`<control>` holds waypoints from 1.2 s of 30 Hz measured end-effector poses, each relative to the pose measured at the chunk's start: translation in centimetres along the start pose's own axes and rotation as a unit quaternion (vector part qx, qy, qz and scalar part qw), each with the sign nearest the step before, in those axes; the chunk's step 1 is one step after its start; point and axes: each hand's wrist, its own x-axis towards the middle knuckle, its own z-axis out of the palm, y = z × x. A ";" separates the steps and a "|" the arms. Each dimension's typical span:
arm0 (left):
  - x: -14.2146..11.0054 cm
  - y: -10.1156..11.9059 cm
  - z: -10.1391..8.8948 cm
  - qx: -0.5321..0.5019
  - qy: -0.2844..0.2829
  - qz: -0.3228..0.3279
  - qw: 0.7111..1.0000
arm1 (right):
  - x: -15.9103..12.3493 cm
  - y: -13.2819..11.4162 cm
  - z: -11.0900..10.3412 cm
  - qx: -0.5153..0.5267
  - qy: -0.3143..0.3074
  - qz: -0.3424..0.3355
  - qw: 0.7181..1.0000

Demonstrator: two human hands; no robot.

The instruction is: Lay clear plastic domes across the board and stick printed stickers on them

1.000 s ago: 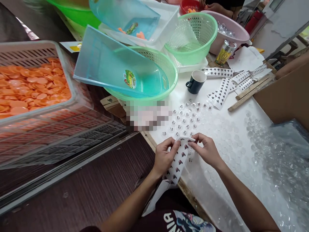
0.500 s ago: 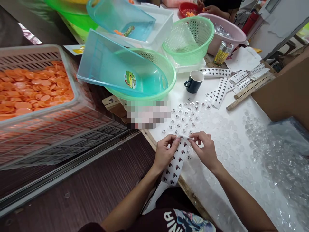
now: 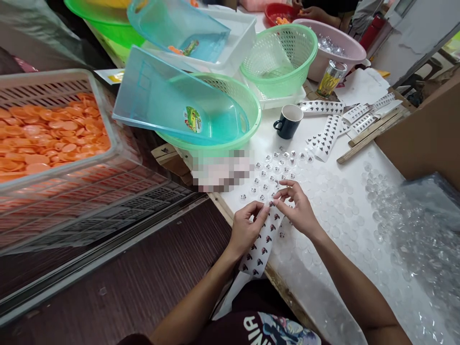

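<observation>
A white strip of stickers (image 3: 264, 250) with small dark prints hangs slantwise over the table's front edge. My left hand (image 3: 247, 227) pinches its upper end between thumb and forefinger. Just beyond that end, my right hand (image 3: 297, 207) hovers low over the table with thumb and fingertips drawn together; anything between them is too small to make out. Its forefinger reaches over clear round discs bearing stickers (image 3: 265, 186), which lie in loose rows past both hands. Plain clear discs (image 3: 336, 206) spread to the right of my right hand.
A dark mug (image 3: 288, 125) stands beyond the discs, near more sticker strips (image 3: 328, 136) and wooden sticks (image 3: 370, 136). Green baskets (image 3: 280, 86) and a blue scoop-like tub (image 3: 154, 96) sit back left. A crate (image 3: 72, 160) holds orange discs. A pile of clear pieces (image 3: 413, 239) lies right.
My right hand has moved forward and slightly left, away from the strip's upper end to above the stickered discs. My left hand and the strip stay almost still.
</observation>
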 end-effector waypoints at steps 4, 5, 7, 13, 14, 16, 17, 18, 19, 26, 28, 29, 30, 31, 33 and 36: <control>0.0 0.1 0.0 0.007 -0.005 0.005 1.000 | 0.5 0.0 0.4 0.007 -0.015 -0.001 1.000; 0.0 0.1 0.0 0.007 -0.005 0.007 1.000 | 0.5 -0.1 0.4 -0.001 -0.008 -0.007 1.000; 0.1 0.1 0.0 0.005 -0.004 0.010 1.000 | 0.2 -0.2 0.4 -0.023 0.004 -0.022 0.999; 0.0 0.1 0.0 0.005 -0.006 0.003 1.000 | -0.6 -0.8 0.4 -0.021 0.035 -0.063 0.997; 0.0 0.2 0.0 0.006 -0.007 0.003 1.000 | -0.6 -1.0 0.3 -0.011 0.041 -0.066 0.997; 0.0 0.2 0.0 0.009 -0.008 0.003 1.000 | -0.2 -1.1 -0.5 0.016 0.053 -0.071 0.996; 0.0 0.2 0.0 0.011 -0.007 0.003 1.000 | 0.3 -1.1 -1.0 0.030 0.064 -0.074 0.995; 0.0 0.2 0.0 0.014 -0.004 0.004 1.000 | 0.9 -1.0 -1.8 0.043 0.081 -0.076 0.993; 0.0 0.1 0.0 0.015 -0.001 0.005 1.000 | 1.7 -0.7 -2.7 0.052 0.106 -0.079 0.990; -0.1 0.1 0.0 0.006 0.010 0.009 1.000 | 9.1 4.0 -8.2 -0.004 0.212 -0.008 0.977; -0.2 0.2 0.0 0.003 0.010 0.008 1.000 | 10.5 4.9 -8.5 -0.026 0.204 0.015 0.979; -0.2 0.2 0.0 0.001 0.009 0.007 1.000 | 11.0 5.2 -8.5 -0.039 0.200 0.022 0.979; -0.2 0.2 -0.1 0.001 0.009 0.006 1.000 | 11.4 5.4 -8.4 -0.053 0.198 0.027 0.978; -0.2 0.3 -0.1 0.000 0.009 0.005 1.000 | 11.7 5.5 -8.3 -0.069 0.196 0.029 0.978; -0.2 0.3 -0.1 0.002 0.009 0.003 1.000 | 12.2 5.7 -8.0 -0.104 0.192 0.030 0.975; -0.2 0.3 -0.1 0.006 0.009 0.004 1.000 | 12.7 6.1 -7.6 -0.167 0.176 0.024 0.970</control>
